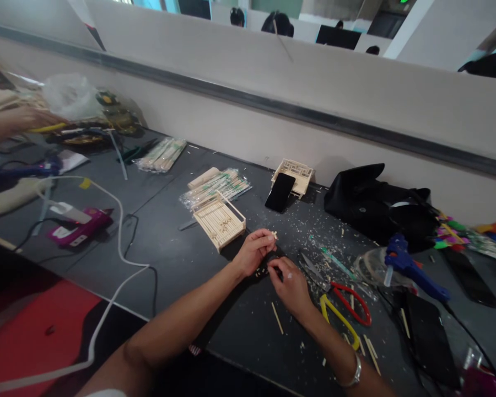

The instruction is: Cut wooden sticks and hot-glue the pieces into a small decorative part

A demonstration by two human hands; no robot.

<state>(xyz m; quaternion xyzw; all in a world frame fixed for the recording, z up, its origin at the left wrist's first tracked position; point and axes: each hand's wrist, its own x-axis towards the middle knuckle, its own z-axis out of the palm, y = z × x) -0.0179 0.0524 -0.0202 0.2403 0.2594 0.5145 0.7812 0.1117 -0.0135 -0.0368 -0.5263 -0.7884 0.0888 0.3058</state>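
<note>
My left hand is closed in a pinch on a small pale wooden piece that sticks out past the fingertips. Just below and to the right, my right hand has its thumb and fingers pressed together; whatever they hold is too small to make out. Beyond my left hand stands a small frame of wooden sticks with a slatted base, a low rail and tiny pieces lying on it. Scissors with one red and one yellow handle lie beside my right hand and forearm.
Wood bits litter the table. A phone leans on another stick model. Bagged sticks, a black bag, a blue glue gun and a white cable surround the work area. Another person's hand is at left.
</note>
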